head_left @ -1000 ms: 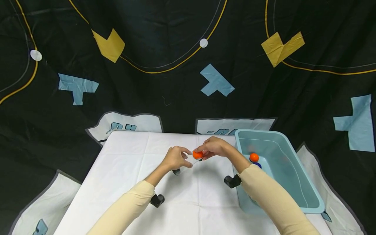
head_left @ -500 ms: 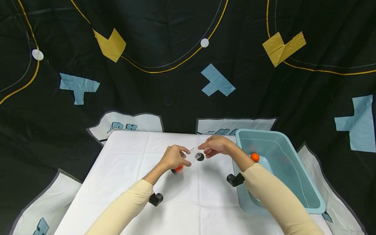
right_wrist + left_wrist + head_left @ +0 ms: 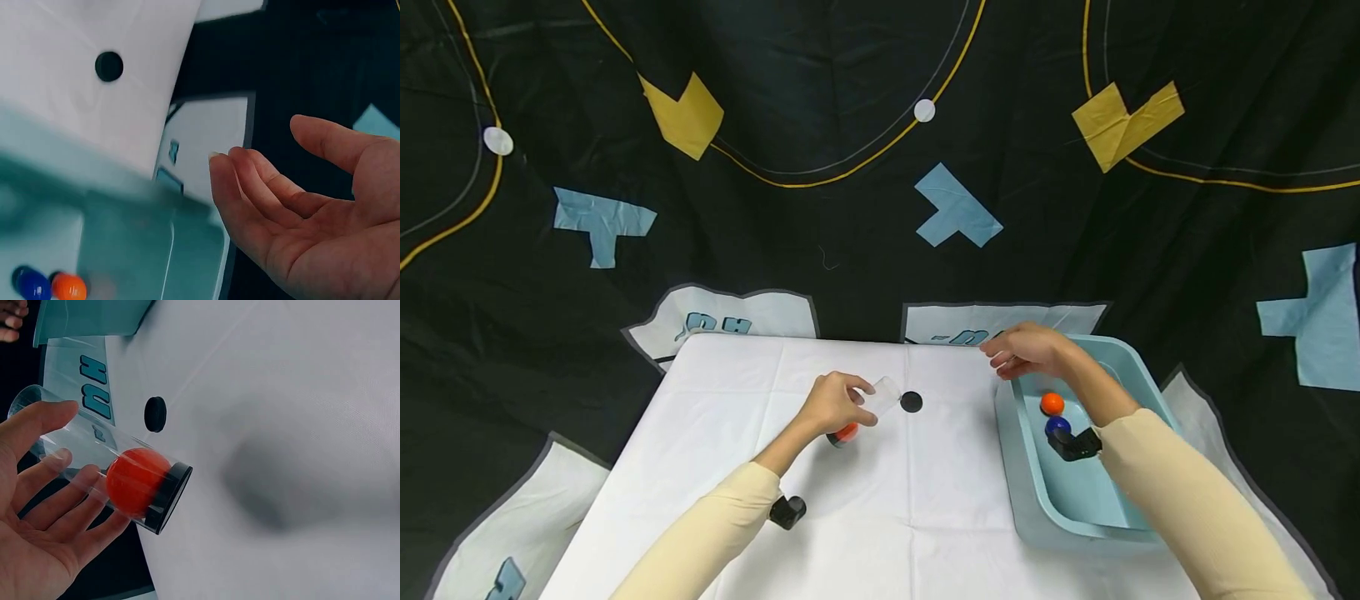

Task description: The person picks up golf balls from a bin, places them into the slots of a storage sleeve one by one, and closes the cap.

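My left hand (image 3: 837,402) holds a clear plastic tube (image 3: 87,440) between thumb and fingers, tilted above the table. An orange ball (image 3: 134,481) sits inside it against the black cap at its lower end; the other end has no cap. On the white cloth beyond the tube lies a round black cap (image 3: 912,402). My right hand (image 3: 1028,348) holds nothing, its fingers loosely bent, over the near-left rim of a light blue bin (image 3: 1026,500). Inside the bin are an orange ball (image 3: 1052,404) and a blue ball (image 3: 1057,426).
The bin stands at the right side of the table (image 3: 955,483), which is covered with white cloth. A black curtain (image 3: 850,250) with yellow and blue tape shapes hangs behind it. Each wrist carries a black camera mount (image 3: 787,512).
The right hand has let go of the orange ball, now in the tube's lower end, and moved right over the bin. The left hand has shifted slightly left with the tube.
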A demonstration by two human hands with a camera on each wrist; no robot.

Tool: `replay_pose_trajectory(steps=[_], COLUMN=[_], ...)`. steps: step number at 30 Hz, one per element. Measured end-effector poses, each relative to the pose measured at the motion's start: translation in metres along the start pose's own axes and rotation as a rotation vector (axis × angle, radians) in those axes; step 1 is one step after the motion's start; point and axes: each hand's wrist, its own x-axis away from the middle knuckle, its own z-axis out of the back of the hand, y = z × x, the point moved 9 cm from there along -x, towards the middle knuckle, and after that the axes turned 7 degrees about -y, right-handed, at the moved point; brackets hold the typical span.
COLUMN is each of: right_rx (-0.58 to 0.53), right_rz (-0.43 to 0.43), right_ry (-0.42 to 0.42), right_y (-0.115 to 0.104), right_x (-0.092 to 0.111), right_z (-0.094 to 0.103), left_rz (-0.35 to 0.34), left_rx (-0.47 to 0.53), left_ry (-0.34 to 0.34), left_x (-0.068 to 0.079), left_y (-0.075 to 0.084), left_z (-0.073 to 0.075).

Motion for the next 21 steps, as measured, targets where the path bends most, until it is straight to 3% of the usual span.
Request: replay_pose_trajectory(steps=[8,13,21], right_rx=[-0.034,-0.107,-0.163], right_rz=[-0.027,-0.043,-0.141], right_ry=[0.055,0.069,0.104], right_y=[0.033,0.059,0.110], right_x=[0.017,0.021,0.017], right_z=[0.035,0.046,0.058], left_rz=[0.006,0.006,0.013], left_rx=[-0.006,0.004,0.003], left_ry=[-0.003,-0.014,-0.013], left_x=[0.001,0.002,0.004], left_y=[-0.003,-0.004,-0.006], left_z=[-0.001,-0.002,0.000])
